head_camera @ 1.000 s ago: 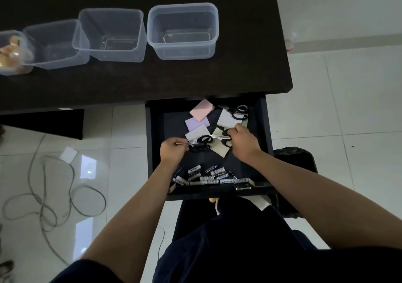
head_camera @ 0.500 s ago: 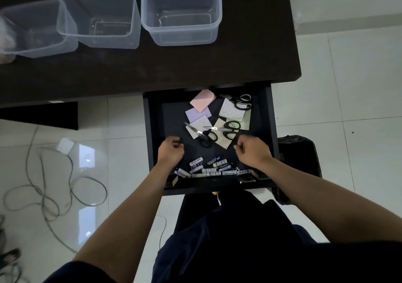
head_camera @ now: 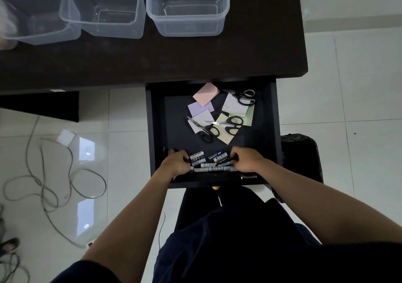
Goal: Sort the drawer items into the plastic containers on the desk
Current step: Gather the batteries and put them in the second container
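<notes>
My left hand [head_camera: 176, 163] and right hand [head_camera: 247, 159] curled around the batteries [head_camera: 210, 163] at the drawer's [head_camera: 275, 130] front edge; actual grip unclear.

Both bare forearms reach forward and slightly inward from the bottom of the view, the elbows spread wide and dark short sleeves at the upper arms. The left hand [head_camera: 176, 162] is palm down, knuckles up, its fingers curled under toward the right. The right hand [head_camera: 248, 159] mirrors it, palm down with fingers bent toward the left. The two hands sit level with each other, apart, wrists straight.
</notes>
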